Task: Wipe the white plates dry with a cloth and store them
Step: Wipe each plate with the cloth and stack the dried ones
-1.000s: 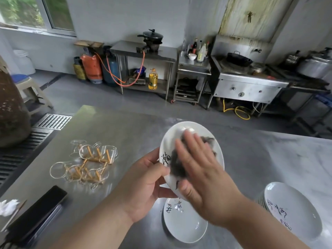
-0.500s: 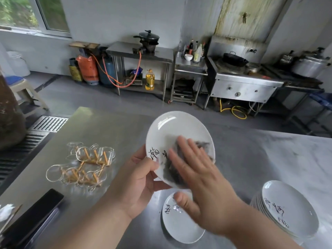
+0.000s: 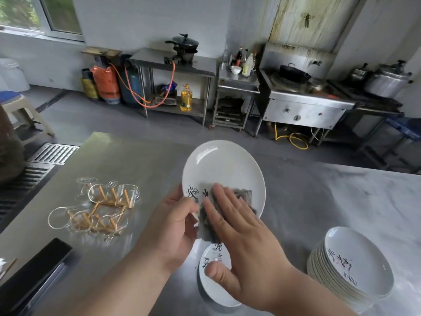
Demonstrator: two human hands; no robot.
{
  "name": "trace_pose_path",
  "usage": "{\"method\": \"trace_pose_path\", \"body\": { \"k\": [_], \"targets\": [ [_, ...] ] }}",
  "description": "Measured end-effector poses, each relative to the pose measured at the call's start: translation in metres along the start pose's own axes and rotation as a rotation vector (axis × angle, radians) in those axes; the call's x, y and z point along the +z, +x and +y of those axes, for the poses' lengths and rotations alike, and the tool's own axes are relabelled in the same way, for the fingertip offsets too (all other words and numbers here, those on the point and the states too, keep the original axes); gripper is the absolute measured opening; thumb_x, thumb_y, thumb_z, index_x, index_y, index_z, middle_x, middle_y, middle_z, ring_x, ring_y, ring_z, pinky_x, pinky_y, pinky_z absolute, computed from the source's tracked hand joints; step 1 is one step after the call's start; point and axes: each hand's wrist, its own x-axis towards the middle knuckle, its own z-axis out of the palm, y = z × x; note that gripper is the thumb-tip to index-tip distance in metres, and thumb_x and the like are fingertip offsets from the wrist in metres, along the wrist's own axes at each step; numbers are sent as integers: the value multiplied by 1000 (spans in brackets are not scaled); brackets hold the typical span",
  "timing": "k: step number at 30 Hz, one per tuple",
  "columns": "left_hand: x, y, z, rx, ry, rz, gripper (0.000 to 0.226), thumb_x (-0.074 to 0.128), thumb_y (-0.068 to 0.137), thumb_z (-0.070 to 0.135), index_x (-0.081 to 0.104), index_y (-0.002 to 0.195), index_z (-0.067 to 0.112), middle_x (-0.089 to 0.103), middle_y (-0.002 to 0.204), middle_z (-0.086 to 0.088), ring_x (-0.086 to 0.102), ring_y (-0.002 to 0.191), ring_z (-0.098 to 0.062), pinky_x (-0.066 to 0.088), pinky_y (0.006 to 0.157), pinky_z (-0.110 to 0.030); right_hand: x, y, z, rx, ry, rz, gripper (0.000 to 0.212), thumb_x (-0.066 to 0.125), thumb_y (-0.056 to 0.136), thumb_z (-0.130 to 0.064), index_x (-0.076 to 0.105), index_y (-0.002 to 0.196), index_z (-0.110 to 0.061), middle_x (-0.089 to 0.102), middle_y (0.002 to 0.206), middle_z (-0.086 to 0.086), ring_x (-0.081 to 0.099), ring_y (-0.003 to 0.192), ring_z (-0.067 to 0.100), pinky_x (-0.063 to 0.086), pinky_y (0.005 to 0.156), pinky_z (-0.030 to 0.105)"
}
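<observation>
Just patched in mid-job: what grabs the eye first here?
A white plate held up at centre by the left hand, the right hand pressing a dark cloth flat on it. A tall stack of plates stands at right on the steel table; glass cups lie at left.

Soft daylight from the white-framed window [image 3: 57, 17] at upper left leaves a pale sheen on the brushed steel table [image 3: 114, 160] and a small glare streak on the round white plate [image 3: 221, 167]. Wide-angle bending curves the edges, and the corners blur slightly.
</observation>
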Motion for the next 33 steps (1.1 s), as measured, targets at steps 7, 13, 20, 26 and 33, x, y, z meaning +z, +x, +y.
{"method": "trace_pose_path", "body": {
  "k": [7, 13, 20, 26, 33],
  "targets": [
    [5, 0, -3, -78, 187, -125, 50, 51, 84, 2, 72, 127, 17, 71, 122, -26, 72, 102, -37, 61, 79, -58, -38, 33, 52, 208, -201, -1, 103, -8, 88, -85, -9, 164, -16, -23, 171, 8, -23, 159, 26, 3, 129, 51],
    [12, 5, 4, -62, 288, -120, 54, 45, 86, 0, 74, 123, 26, 77, 110, -2, 73, 89, -10, 58, 66, -27, -22, 47, 24, -173, -24, 119, 101, 12, 97, -77, 17, 163, 0, 2, 173, 22, 0, 161, 40, 17, 127, 61],
    [10, 8, 4, -74, 234, -138, 46, 53, 83, 2, 72, 123, 14, 74, 111, -24, 72, 92, -32, 62, 75, -55, -48, 53, 51, 103, -92, 102, 105, -5, 93, -80, 5, 164, -4, -13, 172, 19, -14, 160, 34, 7, 128, 57],
    [4, 10, 3, -87, 174, -162, 60, 53, 79, 2, 69, 134, 20, 72, 126, -15, 72, 102, -24, 60, 75, -38, -17, 39, 3, -98, 169, 78, 93, 8, 101, -71, 11, 164, -3, -3, 174, 15, -3, 162, 30, 14, 129, 56],
    [-7, 18, 3, -248, -11, 41, 55, 56, 90, 46, 76, 122, 7, 65, 137, -21, 62, 119, -36, 46, 95, -49, -13, 31, 4, -123, -36, -54, 98, 8, 92, -82, 23, 166, -21, 11, 175, -2, 6, 162, 16, 16, 130, 42]
  ]
}}
